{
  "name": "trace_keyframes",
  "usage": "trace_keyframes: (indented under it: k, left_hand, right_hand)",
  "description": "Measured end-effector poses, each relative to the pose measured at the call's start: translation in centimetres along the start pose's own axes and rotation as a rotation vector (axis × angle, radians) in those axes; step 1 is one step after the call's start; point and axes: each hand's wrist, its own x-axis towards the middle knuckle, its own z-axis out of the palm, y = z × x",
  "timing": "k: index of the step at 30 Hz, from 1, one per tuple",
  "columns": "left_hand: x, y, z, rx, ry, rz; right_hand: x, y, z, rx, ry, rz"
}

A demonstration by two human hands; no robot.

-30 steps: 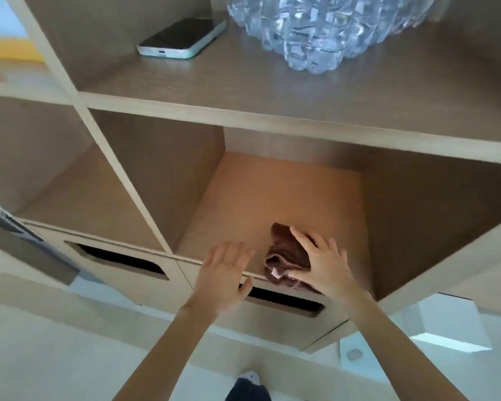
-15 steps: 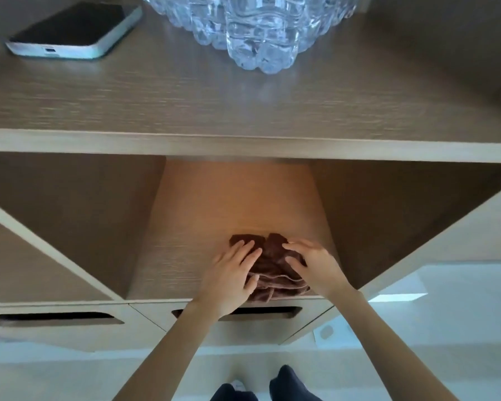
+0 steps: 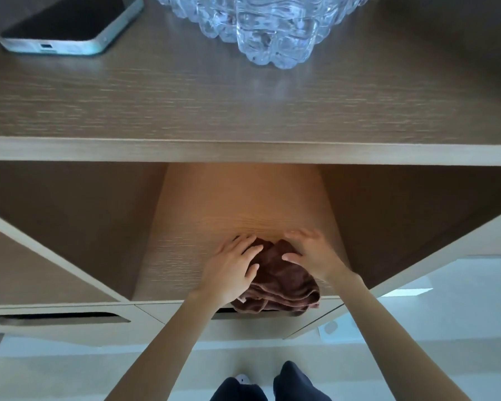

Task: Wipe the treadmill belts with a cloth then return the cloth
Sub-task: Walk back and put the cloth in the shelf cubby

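The left hand (image 3: pixel 232 269) and right hand (image 3: pixel 313 256) lie flat with straight fingers, gripping nothing, and press the bunched cloth (image 3: pixel 284 282) from either side. It sits between them at the cubby (image 3: pixel 229 204) front lip. The return looks nearly done; only letting go is left.

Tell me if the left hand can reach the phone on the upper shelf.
Probably not directly: the left hand rests on the cloth inside the cubby, and the shelf board lies between it and the phone.

phone (image 3: pixel 70 26), clear plastic bottles (image 3: pixel 272 27), wooden shelf (image 3: pixel 243 111)
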Motion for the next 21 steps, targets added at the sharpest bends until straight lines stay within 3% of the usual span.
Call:
trace_keyframes:
  k: [2, 5, 7, 9, 12, 16, 18, 19, 21]
  left_hand:
    - [0.6, -0.2, 0.4, -0.031, -0.073, 0.031]
    - [0.2, 0.3, 2.2, -0.043, -0.190, 0.044]
    - [-0.7, 0.6, 3.5, -0.024, -0.169, 0.044]
    - [-1.4, 0.8, 4.2, 0.025, -0.119, 0.041]
    - [-1.6, 1.0, 4.5, 0.048, -0.069, 0.011]
    - [-0.8, 2.1, 4.2, 0.077, -0.039, -0.087]
    - [-0.7, 2.6, 4.1, 0.085, -0.018, -0.082]
    - [-0.9, 2.7, 4.1, 0.073, -0.004, -0.047]
    - [-1.2, 2.5, 4.5, 0.044, -0.001, 0.042]
  right_hand:
    - [0.7, -0.1, 0.3, -0.030, -0.050, -0.024]
    - [0.2, 0.0, 1.0, 0.253, 0.074, -0.020]
    - [-0.7, 0.0, 1.3, 0.485, 0.091, 0.002]
    - [-1.3, 0.4, 1.0, 0.542, 0.070, 0.007]
    - [-1.4, 0.9, 0.2, 0.430, 0.173, 0.022]
    - [-1.7, 0.5, 0.2, -0.010, 0.367, 0.176]
    - [-2.3, 0.1, 1.3, -0.063, 0.455, 0.156]
    - [-2.8, 0.0, 1.9, -0.031, 0.455, 0.103]
    - [-3.9, 0.4, 3.4, -0.033, 0.273, 0.030]
